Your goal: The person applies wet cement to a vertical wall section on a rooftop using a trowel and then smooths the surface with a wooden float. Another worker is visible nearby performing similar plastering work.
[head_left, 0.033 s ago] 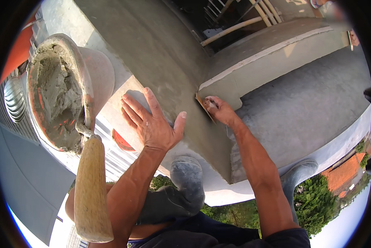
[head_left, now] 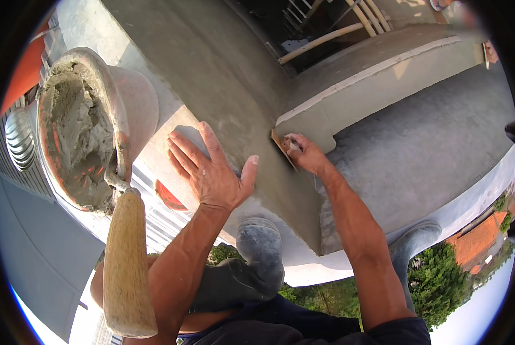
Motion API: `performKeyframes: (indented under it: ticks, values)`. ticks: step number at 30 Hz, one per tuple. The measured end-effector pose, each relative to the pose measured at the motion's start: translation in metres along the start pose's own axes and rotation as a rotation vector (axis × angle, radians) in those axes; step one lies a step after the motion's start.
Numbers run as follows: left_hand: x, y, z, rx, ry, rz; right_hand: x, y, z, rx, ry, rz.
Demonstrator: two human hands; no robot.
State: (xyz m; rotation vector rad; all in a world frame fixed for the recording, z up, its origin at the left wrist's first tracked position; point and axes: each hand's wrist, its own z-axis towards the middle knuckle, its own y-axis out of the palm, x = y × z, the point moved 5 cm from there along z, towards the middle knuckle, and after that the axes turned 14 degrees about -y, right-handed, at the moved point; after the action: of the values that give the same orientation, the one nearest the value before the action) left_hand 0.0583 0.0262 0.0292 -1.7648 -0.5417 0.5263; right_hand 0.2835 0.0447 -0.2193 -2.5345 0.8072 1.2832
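Observation:
My left hand is flat with fingers spread, its palm on the edge of a grey cement-plastered wall. My right hand pinches a thin, flat brown board, seen nearly edge-on against the plaster. The board is at the inner corner where a raised plastered ledge meets the wall. To the left of my left hand, a bucket holds wet grey mortar. A trowel with a wooden handle stands in the bucket, its blade hidden in the mortar.
My grey, dusty boots flank the wall's near corner. A smooth cement slab spreads to the right. Light wooden poles cross a dark opening behind. Another person's hand shows at the far right. Trees and roofs lie far below.

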Motion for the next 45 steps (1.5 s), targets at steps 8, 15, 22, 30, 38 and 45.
performKeyframes:
  ticks: [8,15,22,30,38,45]
  values:
    - [0.001,0.005,0.003,-0.024,-0.015,0.031,-0.002,-0.002,-0.003,-0.025,0.002,-0.076]
    - [0.001,0.007,0.004,-0.011,-0.017,0.049,0.014,0.002,-0.031,0.005,0.015,-0.119]
    - [0.0,0.007,0.004,0.006,-0.006,0.056,0.056,0.005,-0.094,-0.001,0.208,-0.105]
    - [0.0,0.008,0.004,0.02,0.005,0.072,0.029,-0.012,-0.121,0.038,0.298,-0.123]
    - [0.001,0.006,0.005,0.002,-0.022,0.077,-0.074,-0.009,-0.022,0.113,-0.122,-0.185]
    - [0.0,0.008,0.004,0.001,-0.014,0.071,-0.026,0.009,-0.055,0.057,0.08,-0.238]
